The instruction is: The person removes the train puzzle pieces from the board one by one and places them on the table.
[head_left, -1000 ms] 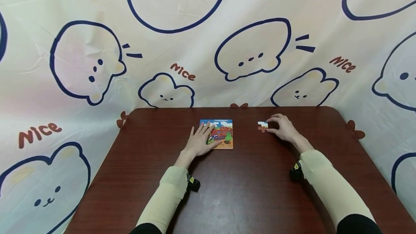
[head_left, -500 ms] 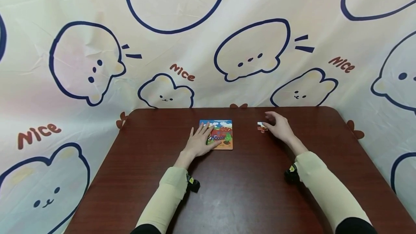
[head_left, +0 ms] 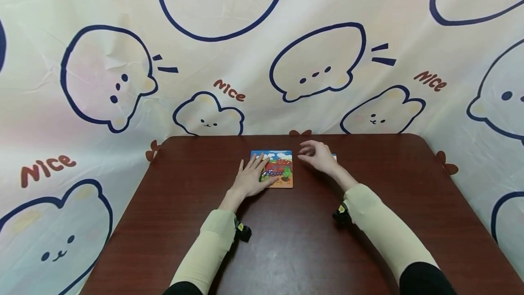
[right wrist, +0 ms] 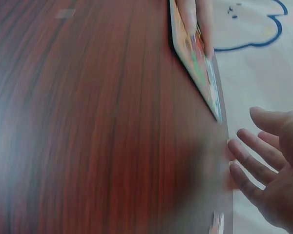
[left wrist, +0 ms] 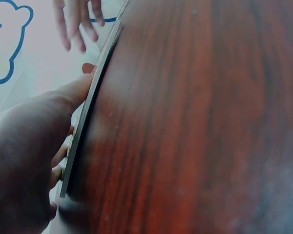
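Note:
A square jigsaw puzzle (head_left: 285,173) with a bright cartoon scene lies near the table's far edge. My left hand (head_left: 247,181) rests flat on its left part, fingers spread over the picture, thumb along the near side. Just off the puzzle's right edge hovers my right hand (head_left: 321,157), its fingers loosely bent. In the right wrist view nothing shows between the thumb and fingers of that right hand (right wrist: 273,156). Behind it in the head view, a jigsaw piece (head_left: 335,156) lies on the table, mostly hidden by the hand.
The dark reddish-brown wooden table (head_left: 294,240) stretches towards me from the puzzle. A pale cloth backdrop (head_left: 262,67) with cartoon bear outlines stands directly behind it. Small dark cameras are strapped to both wrists.
My right hand has moved off the jigsaw piece and travelled left, close to the puzzle. The piece stays on the table. My left hand has not moved.

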### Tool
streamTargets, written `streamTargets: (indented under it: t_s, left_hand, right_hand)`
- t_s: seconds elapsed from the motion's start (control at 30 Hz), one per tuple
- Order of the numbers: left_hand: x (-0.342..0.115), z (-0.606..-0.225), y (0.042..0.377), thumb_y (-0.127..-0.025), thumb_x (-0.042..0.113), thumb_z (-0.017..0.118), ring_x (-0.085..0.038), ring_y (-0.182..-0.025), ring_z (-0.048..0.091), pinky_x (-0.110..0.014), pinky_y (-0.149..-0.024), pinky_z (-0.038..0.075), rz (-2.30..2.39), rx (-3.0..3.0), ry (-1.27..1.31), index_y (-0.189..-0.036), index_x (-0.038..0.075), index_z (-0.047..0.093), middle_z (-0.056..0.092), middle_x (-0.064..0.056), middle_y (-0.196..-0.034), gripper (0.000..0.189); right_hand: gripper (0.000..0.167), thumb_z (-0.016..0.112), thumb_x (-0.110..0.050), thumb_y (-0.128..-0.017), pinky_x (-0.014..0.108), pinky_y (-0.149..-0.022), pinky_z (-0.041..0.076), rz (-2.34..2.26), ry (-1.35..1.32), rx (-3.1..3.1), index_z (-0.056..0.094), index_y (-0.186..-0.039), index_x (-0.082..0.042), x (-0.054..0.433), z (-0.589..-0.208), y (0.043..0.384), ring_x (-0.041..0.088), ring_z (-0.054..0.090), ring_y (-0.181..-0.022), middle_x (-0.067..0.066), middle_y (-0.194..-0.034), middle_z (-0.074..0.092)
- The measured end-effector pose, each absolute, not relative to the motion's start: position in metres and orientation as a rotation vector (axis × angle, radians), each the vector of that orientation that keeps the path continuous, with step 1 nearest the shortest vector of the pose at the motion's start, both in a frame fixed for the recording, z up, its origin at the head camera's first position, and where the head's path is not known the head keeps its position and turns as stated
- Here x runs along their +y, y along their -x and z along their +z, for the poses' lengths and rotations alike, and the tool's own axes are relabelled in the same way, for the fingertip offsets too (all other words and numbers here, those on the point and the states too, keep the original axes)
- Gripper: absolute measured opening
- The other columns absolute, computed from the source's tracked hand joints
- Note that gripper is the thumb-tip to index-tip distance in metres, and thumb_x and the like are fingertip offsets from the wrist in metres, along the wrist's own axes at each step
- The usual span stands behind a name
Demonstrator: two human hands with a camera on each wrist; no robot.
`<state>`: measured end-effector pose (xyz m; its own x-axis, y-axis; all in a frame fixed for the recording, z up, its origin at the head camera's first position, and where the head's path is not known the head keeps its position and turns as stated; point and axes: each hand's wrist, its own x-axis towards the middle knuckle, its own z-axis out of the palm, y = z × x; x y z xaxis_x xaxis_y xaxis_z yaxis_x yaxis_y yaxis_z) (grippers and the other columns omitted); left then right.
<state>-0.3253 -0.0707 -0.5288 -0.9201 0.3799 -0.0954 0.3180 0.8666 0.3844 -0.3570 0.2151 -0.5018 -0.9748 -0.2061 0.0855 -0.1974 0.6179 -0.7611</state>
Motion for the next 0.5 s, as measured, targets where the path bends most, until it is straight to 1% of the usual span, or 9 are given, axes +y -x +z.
streamTargets:
  t_s: [0.23, 0.5]
  left_hand:
    - [-0.070, -0.527, 0.323, -0.107, 0.068, 0.056, -0.034, -0.175, 0.012, -0.067, -0.140, 0.004, 0.537, 2.883, -0.547, -0.176, 0.022, 0.031, 0.020, -0.008, -0.186, 0.087]
    - [-0.070, -0.527, 0.323, -0.107, 0.068, 0.056, -0.034, -0.175, 0.012, -0.067, -0.140, 0.005, 0.527, 2.893, -0.541, -0.176, 0.023, 0.031, 0.021, -0.007, -0.186, 0.086]
  right_hand:
    - [0.040, 0.067, -0.014, -0.110, 0.055, -0.104, 0.061, -1.300, 0.403, 2.767, 0.066, -0.146, 0.003, 0.184, -0.502, 0.362, 0.038, 0.074, -0.122, 0.021, -0.130, 0.079]
    - [0.036, 0.064, -0.015, -0.112, 0.054, -0.104, 0.061, -1.275, 0.429, 2.746, 0.068, -0.143, 0.003, 0.166, -0.505, 0.367, 0.039, 0.073, -0.124, 0.023, -0.133, 0.078]
